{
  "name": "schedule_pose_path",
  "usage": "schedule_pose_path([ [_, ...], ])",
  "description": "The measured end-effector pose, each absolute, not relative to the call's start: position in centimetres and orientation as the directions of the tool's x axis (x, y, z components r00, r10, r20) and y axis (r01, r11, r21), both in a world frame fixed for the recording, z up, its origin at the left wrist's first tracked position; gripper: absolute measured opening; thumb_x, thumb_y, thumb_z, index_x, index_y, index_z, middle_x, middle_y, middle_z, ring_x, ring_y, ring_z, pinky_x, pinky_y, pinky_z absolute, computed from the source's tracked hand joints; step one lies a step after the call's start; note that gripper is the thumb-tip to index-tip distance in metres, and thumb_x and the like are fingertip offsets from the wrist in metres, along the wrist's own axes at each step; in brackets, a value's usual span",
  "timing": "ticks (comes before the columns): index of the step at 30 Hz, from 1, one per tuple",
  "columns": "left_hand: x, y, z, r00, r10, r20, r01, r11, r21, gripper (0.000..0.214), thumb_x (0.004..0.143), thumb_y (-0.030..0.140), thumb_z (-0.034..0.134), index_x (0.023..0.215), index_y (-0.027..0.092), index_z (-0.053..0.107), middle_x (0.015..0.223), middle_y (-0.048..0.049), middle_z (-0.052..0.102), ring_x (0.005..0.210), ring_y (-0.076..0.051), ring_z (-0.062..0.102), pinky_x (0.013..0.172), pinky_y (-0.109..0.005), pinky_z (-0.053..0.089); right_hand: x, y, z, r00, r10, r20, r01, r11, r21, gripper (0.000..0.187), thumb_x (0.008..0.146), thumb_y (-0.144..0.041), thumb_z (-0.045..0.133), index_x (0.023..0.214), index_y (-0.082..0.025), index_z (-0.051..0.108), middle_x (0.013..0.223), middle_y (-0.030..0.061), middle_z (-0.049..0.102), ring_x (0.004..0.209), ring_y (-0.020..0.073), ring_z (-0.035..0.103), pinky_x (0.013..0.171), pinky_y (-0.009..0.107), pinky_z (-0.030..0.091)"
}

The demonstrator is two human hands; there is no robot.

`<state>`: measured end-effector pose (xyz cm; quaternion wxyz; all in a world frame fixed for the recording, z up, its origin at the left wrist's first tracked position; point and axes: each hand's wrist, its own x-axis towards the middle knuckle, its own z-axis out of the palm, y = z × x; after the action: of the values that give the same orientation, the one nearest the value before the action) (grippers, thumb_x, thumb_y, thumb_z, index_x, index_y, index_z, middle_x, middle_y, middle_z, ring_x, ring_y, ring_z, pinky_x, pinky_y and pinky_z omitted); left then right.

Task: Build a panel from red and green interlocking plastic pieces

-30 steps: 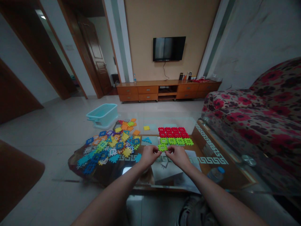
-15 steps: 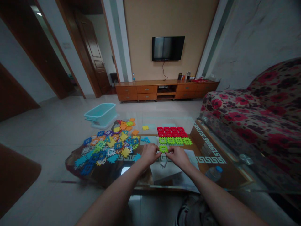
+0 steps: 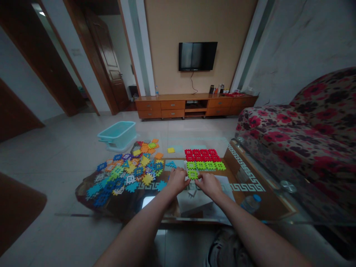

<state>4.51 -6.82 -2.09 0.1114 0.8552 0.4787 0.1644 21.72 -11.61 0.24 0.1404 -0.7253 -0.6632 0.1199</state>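
Observation:
A lime-green interlocking toy tile with a square hole lies just below the left end of a lime-green row. My left hand pinches its left edge, and my right hand has its fingers closed at the right edge. Beyond the green row, two rows of red tiles are joined in a block on the glass table. Left of my left hand are a small blue piece and a big heap of mixed-colour tiles.
A lone yellow tile lies near the table's far side. On the floor behind the heap stands a turquoise plastic tub. A blue-capped bottle shows at the right, near a floral sofa. A wooden TV cabinet lines the far wall.
The view has shifted very slightly. Both hands stay at the lime-green tile, which keeps its place just below the green row.

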Motion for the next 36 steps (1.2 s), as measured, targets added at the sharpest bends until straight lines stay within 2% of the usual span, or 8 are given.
schedule_pose_path([
  [14, 4.5, -6.9, -2.1, 0.484, 0.865, 0.132, 0.808, -0.499, 0.312, 0.019, 0.084, 0.036, 0.063, 0.091, 0.019, 0.07, 0.093, -0.008, 0.069, 0.1, -0.027, 0.06, 0.09, -0.039, 0.038, 22.7, -11.1, -0.4, 0.085, 0.994, -0.067, 0.922, -0.104, -0.373, 0.029, 0.082, -0.039, 0.063, 0.104, -0.022, 0.074, 0.095, 0.0084, 0.075, 0.091, 0.0225, 0.069, 0.072, 0.026, 0.045],
  [29, 4.6, -6.9, -1.9, 0.462, 0.881, 0.099, 0.824, -0.468, 0.321, 0.024, 0.084, 0.04, 0.064, 0.097, 0.02, 0.07, 0.101, -0.0084, 0.068, 0.104, -0.026, 0.059, 0.09, -0.036, 0.04, 22.7, -10.9, -0.7, 0.082, 0.995, -0.047, 0.908, -0.094, -0.408, 0.021, 0.082, -0.037, 0.061, 0.091, -0.023, 0.074, 0.09, 0.0065, 0.075, 0.085, 0.0213, 0.069, 0.063, 0.025, 0.042],
  [36, 4.6, -6.9, -1.9, 0.447, 0.89, 0.096, 0.828, -0.452, 0.333, 0.025, 0.084, 0.039, 0.062, 0.097, 0.019, 0.069, 0.101, -0.009, 0.068, 0.105, -0.026, 0.059, 0.091, -0.038, 0.041, 22.5, -10.9, -0.7, 0.084, 0.996, -0.041, 0.909, -0.093, -0.406, 0.023, 0.08, -0.039, 0.064, 0.093, -0.022, 0.073, 0.09, 0.0071, 0.074, 0.086, 0.0218, 0.069, 0.067, 0.026, 0.043],
])
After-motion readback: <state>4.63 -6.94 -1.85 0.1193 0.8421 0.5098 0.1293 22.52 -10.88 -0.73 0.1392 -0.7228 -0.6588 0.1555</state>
